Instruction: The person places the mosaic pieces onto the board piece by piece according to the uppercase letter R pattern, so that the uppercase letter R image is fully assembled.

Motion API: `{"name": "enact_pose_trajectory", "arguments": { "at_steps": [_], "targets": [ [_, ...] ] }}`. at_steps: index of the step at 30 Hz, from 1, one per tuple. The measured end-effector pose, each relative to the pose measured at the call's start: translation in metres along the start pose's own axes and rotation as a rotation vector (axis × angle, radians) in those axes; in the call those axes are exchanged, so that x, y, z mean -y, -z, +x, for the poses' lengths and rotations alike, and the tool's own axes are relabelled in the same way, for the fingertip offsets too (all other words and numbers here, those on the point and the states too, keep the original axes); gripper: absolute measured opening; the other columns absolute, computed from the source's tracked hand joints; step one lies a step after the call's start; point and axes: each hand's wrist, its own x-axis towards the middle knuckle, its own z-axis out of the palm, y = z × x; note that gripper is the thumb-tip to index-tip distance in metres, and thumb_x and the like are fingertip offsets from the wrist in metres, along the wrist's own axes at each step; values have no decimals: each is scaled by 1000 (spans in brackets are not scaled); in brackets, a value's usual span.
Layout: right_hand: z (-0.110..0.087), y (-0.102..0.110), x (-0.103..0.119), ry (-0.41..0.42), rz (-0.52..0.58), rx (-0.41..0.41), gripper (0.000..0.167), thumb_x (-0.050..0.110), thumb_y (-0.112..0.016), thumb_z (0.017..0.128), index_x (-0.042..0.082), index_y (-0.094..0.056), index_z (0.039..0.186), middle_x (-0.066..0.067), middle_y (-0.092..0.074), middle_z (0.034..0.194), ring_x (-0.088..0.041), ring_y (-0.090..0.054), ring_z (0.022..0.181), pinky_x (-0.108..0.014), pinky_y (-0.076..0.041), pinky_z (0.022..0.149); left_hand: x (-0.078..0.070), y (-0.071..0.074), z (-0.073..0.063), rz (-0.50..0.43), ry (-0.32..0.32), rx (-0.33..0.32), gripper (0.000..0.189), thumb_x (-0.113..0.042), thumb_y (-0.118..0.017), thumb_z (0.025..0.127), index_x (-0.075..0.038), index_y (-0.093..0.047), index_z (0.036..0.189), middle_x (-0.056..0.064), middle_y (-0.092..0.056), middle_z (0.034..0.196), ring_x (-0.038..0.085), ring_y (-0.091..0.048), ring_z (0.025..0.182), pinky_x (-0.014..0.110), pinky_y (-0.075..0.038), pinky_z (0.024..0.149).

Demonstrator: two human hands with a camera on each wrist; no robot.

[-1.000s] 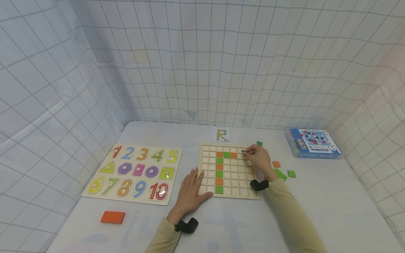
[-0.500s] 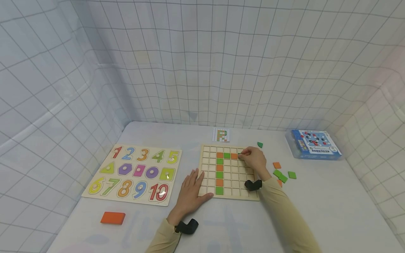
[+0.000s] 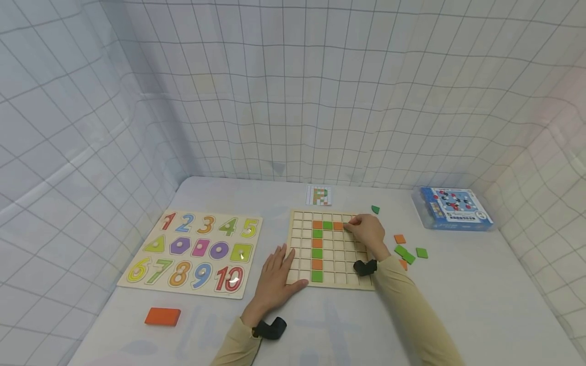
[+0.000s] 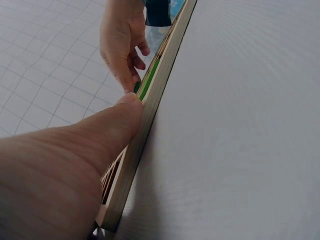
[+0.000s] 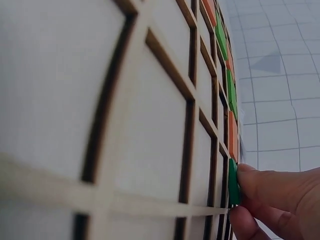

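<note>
A wooden grid board (image 3: 334, 279) lies flat on the table, with orange and green square tiles set in a column and along an upper row. My right hand (image 3: 367, 233) is at the upper right of the board, pinching a small dark green tile (image 5: 233, 182) at the cell beside the row's last orange tile (image 5: 232, 134). In the left wrist view the same dark green tile (image 4: 136, 87) shows at the fingertips. My left hand (image 3: 273, 279) rests on the board's left edge with its fingers extended and its thumb on the near edge.
Loose green tiles (image 3: 405, 254) and orange tiles (image 3: 400, 238) lie right of the board; a dark green quarter-round piece (image 3: 375, 209) is behind. A pattern card (image 3: 319, 195), a blue boxed set (image 3: 453, 207), a number puzzle (image 3: 187, 254) and an orange block (image 3: 163, 316) surround it.
My right hand has moved left and slightly down with the dark green tile, from above the upper right cells to beside the last orange tile. The left hand stays put.
</note>
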Motion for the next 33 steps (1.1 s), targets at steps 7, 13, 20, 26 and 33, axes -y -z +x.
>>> {"name": "enact_pose_trajectory", "arguments": {
  "at_steps": [7, 13, 20, 26, 33],
  "targets": [
    [-1, 2, 0, 50, -32, -8, 19, 28, -70, 86, 10, -75, 85, -5, -70, 85, -22, -62, 74, -28, -43, 48, 1, -1, 0, -11, -1, -6, 82, -49, -62, 87, 1, -34, 145, 22, -22, 152, 35, -12, 141, 48, -10, 112],
    [-3, 4, 0, 143, -45, -20, 16, 23, -72, 86, 8, -76, 85, -6, -69, 83, -24, -63, 75, -30, -47, 49, 0, 0, 0, -14, -5, -8, 82, -49, -62, 87, 1, -33, 146, 22, -22, 152, 35, -11, 141, 48, -10, 112],
    [1, 7, -11, 290, -63, 35, 20, 20, -70, 87, 2, -76, 92, -7, -69, 81, -25, -58, 78, -40, -46, 72, 1, -1, 0, -3, -21, -23, 82, -48, -63, 87, 1, -34, 145, 23, -23, 151, 36, -14, 140, 49, -13, 111],
    [0, 8, -18, 306, -25, 76, 23, 20, -69, 88, 1, -74, 101, -3, -62, 79, -26, -48, 80, -43, -38, 78, 2, -1, -1, -15, -29, -32, 82, -48, -64, 86, 2, -35, 145, 23, -23, 151, 36, -14, 140, 49, -12, 112],
    [-5, 11, -26, 420, 2, -2, 28, 19, -70, 87, -2, -71, 105, -11, -66, 82, -33, -53, 89, -53, -33, 90, 0, -1, -3, -39, -79, -95, 81, -53, -57, 89, 3, -35, 144, 26, -26, 149, 36, -14, 140, 46, -9, 112]
  ]
}}
